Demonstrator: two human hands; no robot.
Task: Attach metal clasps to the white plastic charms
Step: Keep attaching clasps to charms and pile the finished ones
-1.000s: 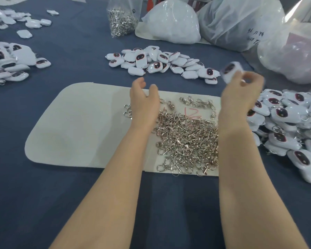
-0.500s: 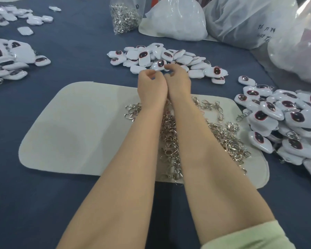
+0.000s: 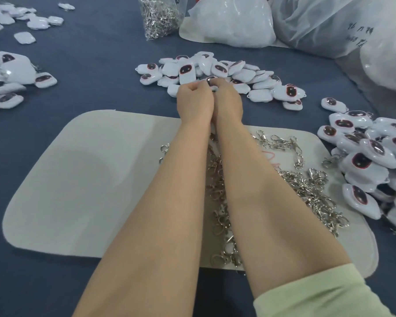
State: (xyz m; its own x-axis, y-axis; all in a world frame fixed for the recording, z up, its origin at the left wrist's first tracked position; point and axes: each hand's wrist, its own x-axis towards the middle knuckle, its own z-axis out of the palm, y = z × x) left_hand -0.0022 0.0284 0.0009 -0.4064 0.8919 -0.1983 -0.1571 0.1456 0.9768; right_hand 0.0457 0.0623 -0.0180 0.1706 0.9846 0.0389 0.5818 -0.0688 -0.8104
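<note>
**Charm (image 3: 211, 80) pinched at the edge of the middle pile (image 3: 240, 74)**

It sits at the near side of that pile, on the blue table (image 3: 89, 88). The right hand (image 3: 229, 99) has its grip clamped on it, with the fingers curled round. The left hand (image 3: 193, 99) is pressed right beside it. Its fingers curl too, but what that grip holds is hidden, so one cannot tell.

The hands are likely close together so a clasp can be hooked onto the charm. Loose clasps (image 3: 306, 186) lie on the white mat (image 3: 78, 179) under the arms, easy to reach. The right pile (image 3: 375, 156) shows charms with clasps on. It looks like the done heap, set apart from the bare ones.
</note>
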